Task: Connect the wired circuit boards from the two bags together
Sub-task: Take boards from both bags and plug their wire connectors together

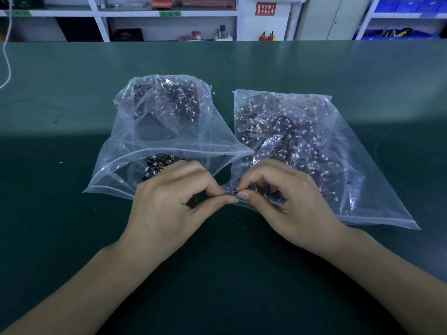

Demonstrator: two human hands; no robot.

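Two clear zip bags lie on the green table. The left bag (pixel 154 131) and the right bag (pixel 312 141) each hold several small dark circuit boards with thin wires and white connectors. In front of the bags my left hand (pixel 169 201) and my right hand (pixel 285 201) meet thumb to thumb. Between the fingertips both hands pinch a small dark circuit board piece (pixel 232 193). Fingers hide most of it, so I cannot tell whether it is one board or two joined.
The green table (pixel 72 213) stretches wide on both sides and toward me. A white cord (pixel 7 56) hangs at the far left. Shelving with boxes and bins stands behind the table's far edge.
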